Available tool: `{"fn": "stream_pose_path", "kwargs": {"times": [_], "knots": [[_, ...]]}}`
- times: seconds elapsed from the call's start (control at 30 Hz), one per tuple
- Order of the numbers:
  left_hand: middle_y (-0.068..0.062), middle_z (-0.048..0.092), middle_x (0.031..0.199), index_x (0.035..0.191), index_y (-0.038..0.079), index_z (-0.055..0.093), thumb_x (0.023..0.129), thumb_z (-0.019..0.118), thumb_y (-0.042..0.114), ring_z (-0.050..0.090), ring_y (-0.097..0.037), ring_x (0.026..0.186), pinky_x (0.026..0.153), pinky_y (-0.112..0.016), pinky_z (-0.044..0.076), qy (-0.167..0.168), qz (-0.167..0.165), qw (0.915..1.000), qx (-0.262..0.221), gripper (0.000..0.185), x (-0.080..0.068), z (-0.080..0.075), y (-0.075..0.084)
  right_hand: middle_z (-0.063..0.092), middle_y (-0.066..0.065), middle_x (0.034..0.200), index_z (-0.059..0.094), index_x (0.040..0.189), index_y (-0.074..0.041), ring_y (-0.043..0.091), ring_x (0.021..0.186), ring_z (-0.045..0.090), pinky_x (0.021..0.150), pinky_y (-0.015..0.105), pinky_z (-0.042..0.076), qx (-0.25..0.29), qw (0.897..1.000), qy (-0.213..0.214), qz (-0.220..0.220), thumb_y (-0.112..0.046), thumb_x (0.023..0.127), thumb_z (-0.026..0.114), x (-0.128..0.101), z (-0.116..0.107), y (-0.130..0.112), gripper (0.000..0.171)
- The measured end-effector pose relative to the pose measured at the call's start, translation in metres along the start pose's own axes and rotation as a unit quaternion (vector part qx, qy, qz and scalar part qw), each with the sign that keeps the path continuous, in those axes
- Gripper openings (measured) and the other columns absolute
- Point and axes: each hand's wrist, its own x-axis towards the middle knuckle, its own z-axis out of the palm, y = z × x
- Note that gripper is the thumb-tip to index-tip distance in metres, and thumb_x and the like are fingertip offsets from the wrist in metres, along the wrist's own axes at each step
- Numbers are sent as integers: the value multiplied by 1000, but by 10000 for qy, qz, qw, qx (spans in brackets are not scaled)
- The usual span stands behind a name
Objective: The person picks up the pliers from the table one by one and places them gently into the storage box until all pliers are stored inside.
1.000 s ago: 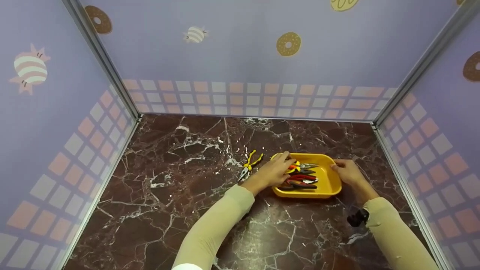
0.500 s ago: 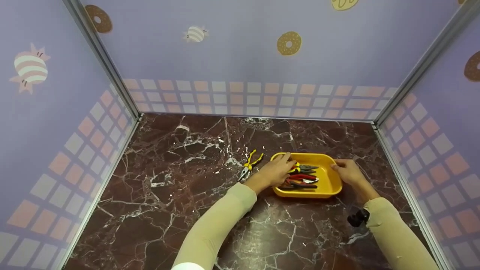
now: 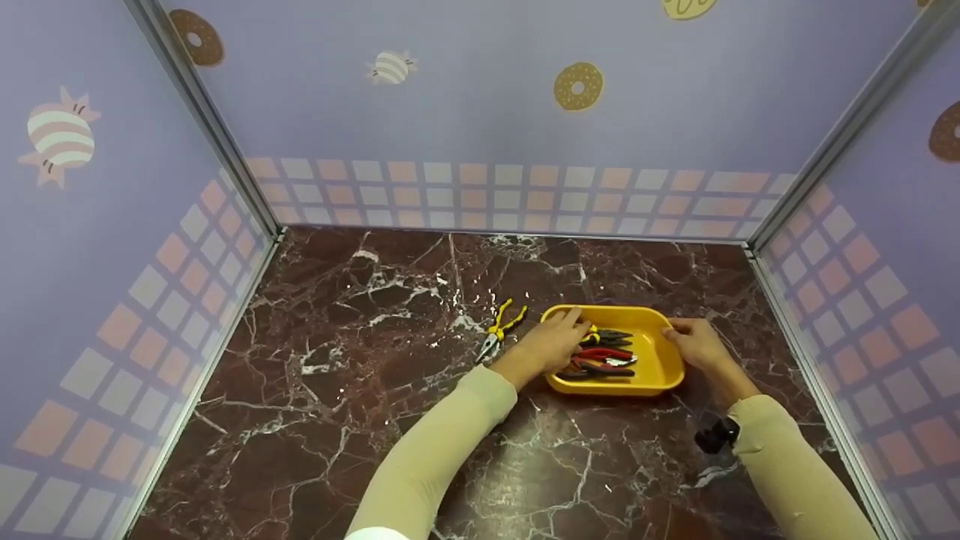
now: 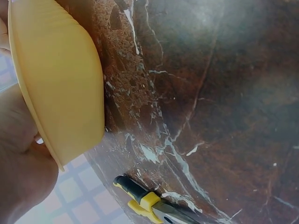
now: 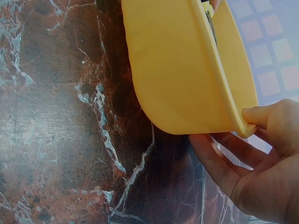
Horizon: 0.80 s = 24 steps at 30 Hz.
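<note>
A yellow plastic tray [image 3: 651, 366] stands toward the right of the dark marbled surface, with several pairs of pliers in its left half. My left hand [image 3: 551, 343] reaches over the tray's left end and holds the handles of yellow-and-black pliers [image 3: 611, 337]; its fingertips are mostly hidden. Red-handled pliers [image 3: 602, 354] lie nearer me in the tray. My right hand [image 3: 701, 346] grips the tray's right end; in the right wrist view, the thumb [image 5: 259, 115] presses the rim and the other fingers are under the outer wall. Another pair of yellow-handled pliers [image 3: 496, 330] lies outside, left of the tray.
Purple patterned panels [image 3: 480, 112] close in the marbled surface [image 3: 315, 420] at the back and both sides. The right panel stands a short way beyond my right hand. Small white specks [image 3: 456, 300] lie around the loose pliers.
In the tray, the tips of the yellow-and-black pliers under my left hand have shifted slightly, drawing closer to the neighbouring pliers. My right hand and the tray stay where they were.
</note>
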Motion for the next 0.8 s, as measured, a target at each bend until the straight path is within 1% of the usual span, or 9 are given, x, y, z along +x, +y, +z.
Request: {"fn": "stream_pose_path", "kwargs": {"times": [0.17,0.27,0.37,0.5,0.63,0.7,0.8], "knots": [[-12,34,164,164,15,40,107,62,29,46,-28,142,116,-37,43,-51,40,9996,286,63,0,0,-1,59,35,141,54,146,13,39,117,66,89,32,58,22,10000,-43,83,-15,111,55,-1,0,-1,45],[-12,35,164,164,15,40,107,61,30,47,-28,141,117,-37,42,-94,76,9989,443,63,0,0,-1,59,36,141,54,146,13,40,117,66,85,28,58,-22,10000,-44,32,-16,111,56,0,-1,-1,46],[-11,40,158,163,14,42,111,54,38,49,-27,139,117,-36,41,-34,75,9990,429,59,1,0,0,59,36,141,54,146,14,38,117,66,84,26,57,-39,10000,-40,6,-16,110,56,0,-1,0,46],[-10,45,152,162,14,45,112,48,43,51,-27,135,116,-36,42,82,69,9992,391,58,1,2,1,58,36,141,53,146,14,38,118,65,88,31,58,25,10000,-45,69,-15,111,55,0,-1,1,46],[-11,45,153,161,13,46,112,47,45,51,-27,136,117,-37,41,167,64,9991,384,58,1,4,1,57,34,143,52,149,12,38,120,64,94,38,58,108,9995,-100,262,-16,111,54,-1,-1,0,47],[-11,45,154,160,13,46,112,47,45,51,-28,137,118,-38,40,186,53,9991,380,58,1,5,1,57,33,144,51,150,11,38,121,64,96,39,58,150,9993,-129,311,-17,112,53,-1,0,0,47],[-12,43,157,161,13,46,112,46,46,48,-30,139,120,-39,39,190,29,9993,314,58,0,5,0,57,34,144,51,150,11,38,121,64,95,38,58,166,9994,-135,288,-17,112,53,0,0,0,47]]}}
